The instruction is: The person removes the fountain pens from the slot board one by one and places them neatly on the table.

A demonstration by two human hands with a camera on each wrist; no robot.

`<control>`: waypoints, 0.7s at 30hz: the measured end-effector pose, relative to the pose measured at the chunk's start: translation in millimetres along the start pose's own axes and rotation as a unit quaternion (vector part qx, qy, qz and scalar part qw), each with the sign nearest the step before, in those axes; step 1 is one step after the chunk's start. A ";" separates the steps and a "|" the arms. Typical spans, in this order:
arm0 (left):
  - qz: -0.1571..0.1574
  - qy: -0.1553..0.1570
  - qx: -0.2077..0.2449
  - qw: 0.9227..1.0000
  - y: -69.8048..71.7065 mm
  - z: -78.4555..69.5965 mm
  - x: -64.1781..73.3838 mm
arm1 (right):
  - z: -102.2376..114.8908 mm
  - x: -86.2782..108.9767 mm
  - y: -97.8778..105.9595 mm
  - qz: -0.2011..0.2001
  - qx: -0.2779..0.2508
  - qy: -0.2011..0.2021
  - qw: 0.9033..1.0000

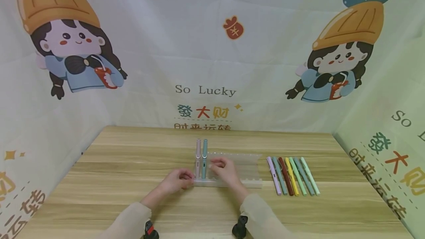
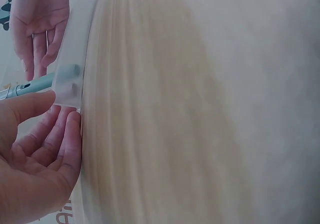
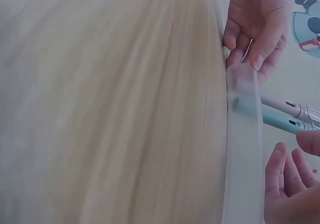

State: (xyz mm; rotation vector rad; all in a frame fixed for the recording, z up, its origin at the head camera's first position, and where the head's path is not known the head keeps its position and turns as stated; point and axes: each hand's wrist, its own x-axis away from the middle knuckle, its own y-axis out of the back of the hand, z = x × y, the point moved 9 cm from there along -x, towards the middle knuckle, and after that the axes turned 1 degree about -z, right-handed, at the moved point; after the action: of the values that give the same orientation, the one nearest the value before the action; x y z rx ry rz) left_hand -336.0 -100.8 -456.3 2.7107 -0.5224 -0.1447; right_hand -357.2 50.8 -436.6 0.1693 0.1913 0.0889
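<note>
A clear plastic pen rack (image 1: 249,184) lies on the table. In its left end, side by side, lie a pale pinkish pen (image 1: 198,163) and a teal pen (image 1: 204,159), both with clips. My left hand (image 1: 179,179) holds the rack's near left corner, thumb against the end and fingers curled beside it, as the left wrist view shows. Just right of the teal pen, my right hand (image 1: 225,169) hovers over the rack with loosely bent fingers. Nothing shows between them in the right wrist view, where part of that hand (image 3: 295,189) is cut off.
Right of the rack, several capped pens lie in a slanted row, from a lavender pen (image 1: 273,176) through a dark red pen (image 1: 286,176) and a yellow pen (image 1: 292,176) to a mint pen (image 1: 310,176). Printed cloth (image 1: 265,102) surrounds the wooden table (image 1: 132,150).
</note>
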 end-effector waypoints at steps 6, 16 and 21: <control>0.002 -0.006 -0.005 1.000 0.1 -0.2 -0.5 | -2.2 -2.6 -6.0 -0.005 -0.015 -0.016 1.000; 0.007 -0.010 -0.002 1.000 0.0 -1.8 0.5 | -3.8 -6.1 -12.6 -0.010 -0.037 -0.020 0.999; 0.005 -0.006 -0.003 1.000 0.0 0.7 -0.6 | 7.2 -2.8 -13.8 -0.011 -0.039 -0.009 0.999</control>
State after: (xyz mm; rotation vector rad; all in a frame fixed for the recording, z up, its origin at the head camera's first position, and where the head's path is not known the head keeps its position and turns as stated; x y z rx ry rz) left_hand -336.7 -100.8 -456.9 2.7025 -0.5370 -0.1590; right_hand -357.5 35.8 -431.5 0.0905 0.1712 0.0725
